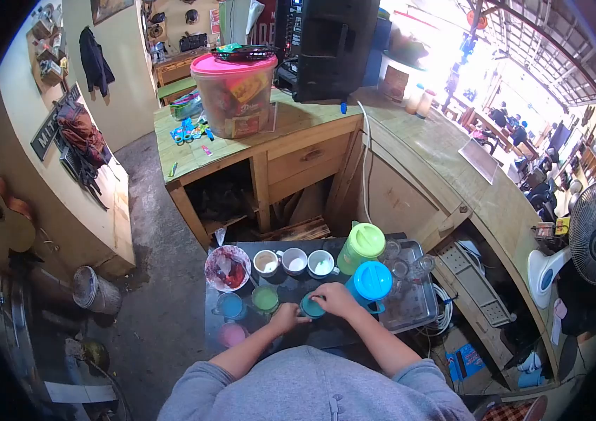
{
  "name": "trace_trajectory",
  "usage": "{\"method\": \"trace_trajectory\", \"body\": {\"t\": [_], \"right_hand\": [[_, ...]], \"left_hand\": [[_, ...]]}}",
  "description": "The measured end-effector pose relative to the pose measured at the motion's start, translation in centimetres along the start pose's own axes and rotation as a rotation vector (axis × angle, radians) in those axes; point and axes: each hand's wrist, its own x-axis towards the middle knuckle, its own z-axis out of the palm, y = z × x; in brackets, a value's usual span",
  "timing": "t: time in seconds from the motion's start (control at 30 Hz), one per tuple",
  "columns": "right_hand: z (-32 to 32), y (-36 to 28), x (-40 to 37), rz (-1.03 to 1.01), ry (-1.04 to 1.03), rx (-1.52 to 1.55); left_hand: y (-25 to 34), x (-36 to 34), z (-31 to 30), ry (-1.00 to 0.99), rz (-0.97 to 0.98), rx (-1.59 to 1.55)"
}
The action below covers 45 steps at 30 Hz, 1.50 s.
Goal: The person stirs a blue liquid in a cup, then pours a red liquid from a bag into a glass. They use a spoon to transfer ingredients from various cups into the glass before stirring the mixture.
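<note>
A glass of teal liquid [311, 307] stands on the dark table between my two hands. My left hand [286, 319] is closed on its near left side, fingertips against the glass. From the right, my right hand [336, 299] reaches over the rim with fingers pinched; anything between them is too small to tell. Left of it are a glass of green liquid [265, 299], a glass of blue liquid [230, 306] and a glass of pink liquid [233, 335]. Behind stand a white cup with brown contents [266, 263], a second white cup [294, 262] and a third white cup [321, 264].
A bowl with red contents [228, 268] sits at the table's back left. A green-lidded pitcher [362, 245], a blue-lidded pitcher [372, 282] and a clear tray [410, 317] with several glasses are on the right. Beyond are a wooden counter [298, 137] and a fan [593, 231].
</note>
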Motion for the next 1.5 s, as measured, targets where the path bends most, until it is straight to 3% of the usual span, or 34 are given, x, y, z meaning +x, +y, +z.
{"method": "trace_trajectory", "body": {"t": [0.1,0.2,0.3,0.37,0.5,0.57,0.6,0.67,0.77,0.87,0.97,1.07,1.17,1.27,1.37,1.5], "right_hand": [[-0.7,0.9,-0.7,0.005,-0.055,-0.182],[-1.1,1.0,-0.4,0.002,-0.099,-0.07],[-1.3,0.7,-0.5,-0.051,-0.001,-0.1],[-1.7,0.7,-0.4,0.055,-0.199,-0.175],[-1.6,0.6,-0.2,-0.073,-0.008,-0.067],[-2.3,0.0,-0.1,0.092,-0.238,-0.215],[-2.1,0.1,-0.1,0.092,-0.236,-0.215],[-1.4,0.6,-0.1,-0.057,-0.01,-0.031],[-1.8,0.2,-0.1,0.073,-0.176,-0.233],[-1.2,0.7,-0.1,-0.037,-0.013,-0.026],[-1.6,-0.1,-0.2,0.11,-0.151,-0.236],[-0.8,1.0,-0.1,-0.008,-0.027,-0.026],[-1.0,0.4,-0.2,0.111,-0.115,-0.245],[-0.8,0.6,-0.2,0.068,-0.061,-0.074],[-0.7,0.5,-0.3,0.07,0.009,-0.209],[-0.7,0.4,-0.5,0.134,-0.11,-0.133]], "left_hand": [[0.5,0.2,1.4,0.008,0.031,-0.023],[0.5,0.1,1.3,0.015,0.036,-0.031],[0.9,-0.1,1.1,0.0,0.004,-0.022],[0.9,0.0,1.2,0.011,0.024,0.004],[0.5,0.2,1.3,-0.012,-0.006,-0.034],[0.4,0.2,1.4,0.008,0.018,-0.036],[0.4,0.2,1.4,0.008,0.018,-0.035],[0.2,0.2,1.4,0.005,0.03,-0.031],[0.8,0.1,1.0,-0.008,0.014,0.008],[1.1,-0.1,0.7,-0.006,0.013,0.005],[1.6,-0.2,0.4,-0.017,0.0,-0.007],[0.9,-0.1,0.9,0.005,0.038,-0.008],[1.4,-0.2,0.5,-0.003,0.019,0.001],[0.7,0.0,0.9,-0.002,0.037,-0.005],[1.2,-0.2,0.5,0.0,0.037,-0.004],[0.4,0.1,0.9,-0.002,0.045,-0.014]]}}
